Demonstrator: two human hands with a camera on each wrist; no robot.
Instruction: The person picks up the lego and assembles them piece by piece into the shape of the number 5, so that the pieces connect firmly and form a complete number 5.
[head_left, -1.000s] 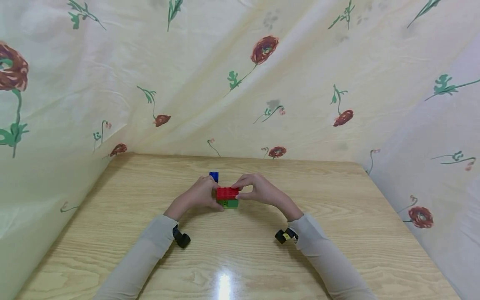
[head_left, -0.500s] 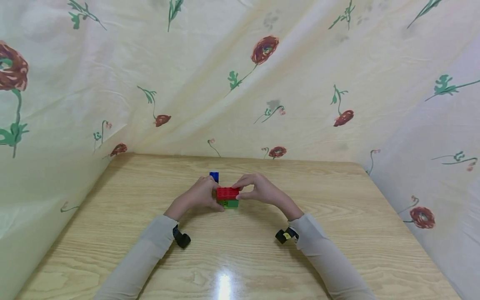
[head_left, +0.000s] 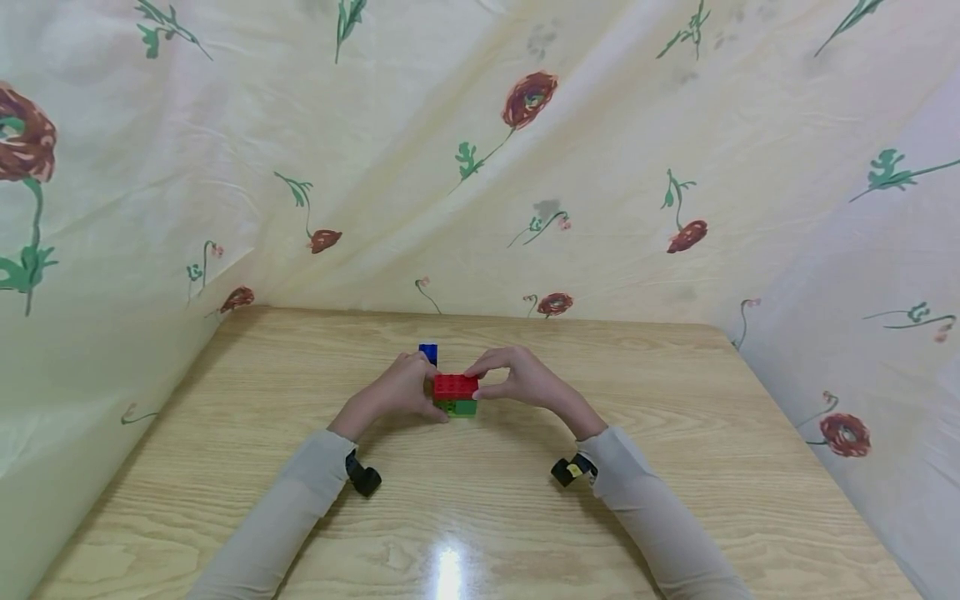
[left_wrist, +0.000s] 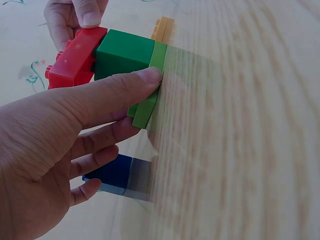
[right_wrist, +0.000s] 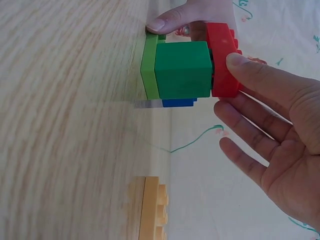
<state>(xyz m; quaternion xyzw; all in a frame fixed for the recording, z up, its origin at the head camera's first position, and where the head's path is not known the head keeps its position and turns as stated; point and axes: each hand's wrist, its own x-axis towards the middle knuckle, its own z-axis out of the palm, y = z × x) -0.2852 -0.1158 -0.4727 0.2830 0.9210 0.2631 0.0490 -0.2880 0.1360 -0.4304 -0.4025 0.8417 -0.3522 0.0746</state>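
Observation:
A light green plate (left_wrist: 149,109) lies on the table, with a dark green brick (right_wrist: 183,70) on one end of it. Over the dark green brick sits a red brick (head_left: 455,387), studs up, a thin dark gap showing between them in the right wrist view. My left hand (head_left: 403,387) grips the light green plate at its other end, thumb on the near side and fingers behind. With thumb and fingers, my right hand (head_left: 522,382) pinches the red brick at its right end.
A blue brick (head_left: 428,352) stands behind my left hand. An orange-yellow brick (right_wrist: 150,210) rests on the table near my right hand, hidden in the head view. A flowered cloth (head_left: 480,167) hangs behind the wooden table (head_left: 480,517).

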